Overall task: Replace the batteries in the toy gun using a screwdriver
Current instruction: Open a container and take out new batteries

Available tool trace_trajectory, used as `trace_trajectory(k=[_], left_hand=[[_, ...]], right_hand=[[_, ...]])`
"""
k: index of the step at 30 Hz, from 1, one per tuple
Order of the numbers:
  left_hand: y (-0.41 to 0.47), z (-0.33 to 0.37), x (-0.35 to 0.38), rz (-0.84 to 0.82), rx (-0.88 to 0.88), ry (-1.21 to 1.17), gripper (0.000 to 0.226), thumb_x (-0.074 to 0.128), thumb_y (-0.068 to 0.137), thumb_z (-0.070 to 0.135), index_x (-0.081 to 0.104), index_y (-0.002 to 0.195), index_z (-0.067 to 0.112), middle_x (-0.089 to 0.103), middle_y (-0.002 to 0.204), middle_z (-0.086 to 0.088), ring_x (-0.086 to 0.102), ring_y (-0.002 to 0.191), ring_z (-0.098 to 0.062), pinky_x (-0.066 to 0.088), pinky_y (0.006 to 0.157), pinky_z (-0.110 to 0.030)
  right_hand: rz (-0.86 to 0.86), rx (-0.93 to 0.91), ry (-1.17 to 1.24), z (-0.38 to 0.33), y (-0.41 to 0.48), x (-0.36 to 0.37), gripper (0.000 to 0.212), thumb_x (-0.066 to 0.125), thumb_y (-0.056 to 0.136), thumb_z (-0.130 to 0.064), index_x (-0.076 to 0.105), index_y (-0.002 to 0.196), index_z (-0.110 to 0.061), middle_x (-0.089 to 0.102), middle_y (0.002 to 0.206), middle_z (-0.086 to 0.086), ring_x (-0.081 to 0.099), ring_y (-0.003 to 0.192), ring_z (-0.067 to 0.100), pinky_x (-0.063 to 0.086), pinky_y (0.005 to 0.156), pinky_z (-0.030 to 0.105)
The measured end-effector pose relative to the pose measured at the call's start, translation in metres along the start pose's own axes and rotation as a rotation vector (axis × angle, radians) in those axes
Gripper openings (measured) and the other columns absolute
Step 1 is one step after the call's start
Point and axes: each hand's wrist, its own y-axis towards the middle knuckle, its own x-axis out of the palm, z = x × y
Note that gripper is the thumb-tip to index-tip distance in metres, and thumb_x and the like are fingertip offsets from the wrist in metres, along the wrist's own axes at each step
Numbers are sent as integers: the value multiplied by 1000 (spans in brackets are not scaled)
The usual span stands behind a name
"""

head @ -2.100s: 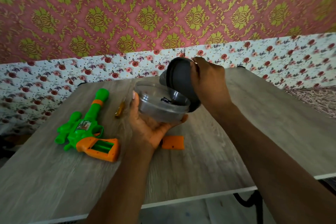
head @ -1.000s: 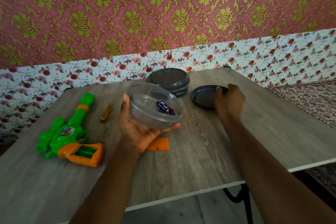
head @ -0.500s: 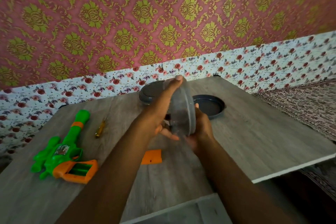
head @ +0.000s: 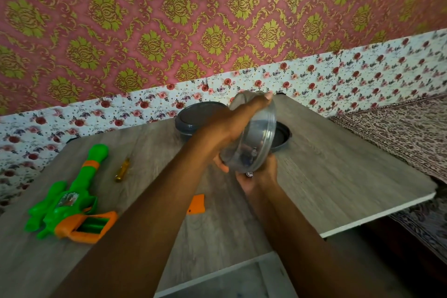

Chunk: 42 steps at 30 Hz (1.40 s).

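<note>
We tip the clear tub with our left hand clamped on it, mouth toward our cupped right hand just below, batteries sliding out; the toy gun lies far left on the bench

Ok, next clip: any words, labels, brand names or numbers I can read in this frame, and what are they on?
No text is readable in this frame.
Sticker on the toy gun: printed picture or label, too blurred to read.
Batteries in the tilted clear container: markings too small and blurred.
Screwdriver, orange battery cover, dark lidded container, loose dark lid: no visible lettering.
</note>
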Motion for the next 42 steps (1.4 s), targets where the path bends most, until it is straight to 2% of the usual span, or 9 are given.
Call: trace_trajectory(k=[2,5,8,14,20,22,28,35,42], left_hand=[[-1,-8,-8,26,-26,-112,53,49,86,78,58,109,31,65,123,-14,66,86,-28,59,76,-46],[-4,-32,-25,59,-106,-377,69,57,74,84,62,118,30,69,112,-15,71,91,-40,57,74,-69],[-5,-64,-39,-37,-115,-769,78,61,74,80,66,128,25,70,124,-19,68,107,-50,45,83,-82],[-4,-112,-47,71,-131,-1142,57,57,87,57,72,124,15,71,123,-22,65,113,-51,45,90,-77],[10,-103,-53,222,-42,-977,51,64,83,33,71,124,4,72,118,-22,65,117,-43,48,97,-69],[18,-104,-54,259,-72,-869,29,63,82,19,76,103,4,75,101,-20,71,99,-38,54,93,-63],[38,-120,-51,441,-154,-747,38,62,79,23,73,112,8,75,98,-17,72,96,-36,60,85,-53],[52,-133,-32,609,-165,-621,41,53,83,20,66,117,2,69,110,-23,67,96,-37,55,75,-42],[59,-128,-25,600,-186,-320,41,46,96,17,51,134,3,58,133,-23,58,115,-39,51,96,-44]], right_hand=[[24,3,40,-2,5,-3,39,42,108,-23,64,82,-3,71,62,8,71,58,21,58,51,26],[92,-14,-49,3,10,-6,19,53,102,-10,67,101,2,69,84,16,69,75,26,61,75,38],[153,-78,-78,1,8,-2,17,52,99,6,64,111,8,66,64,9,66,75,26,55,95,49],[274,-157,-215,2,10,-7,27,63,100,-9,65,74,-2,60,65,12,58,57,23,56,69,41],[257,-166,-324,5,15,-10,11,68,91,1,69,87,12,66,77,19,66,76,34,59,83,64],[288,-191,-371,6,16,-10,13,68,92,-1,71,81,7,69,77,17,69,76,33,61,83,59],[421,-403,-402,-9,18,-13,19,55,103,-6,65,87,-5,69,72,0,74,73,19,64,84,42],[275,-336,-229,-17,7,-11,21,51,106,-13,60,92,0,70,72,14,55,42,15,42,38,22],[-48,-55,-90,-30,2,-10,29,42,101,-7,60,82,2,62,66,14,46,39,13,28,31,19]])
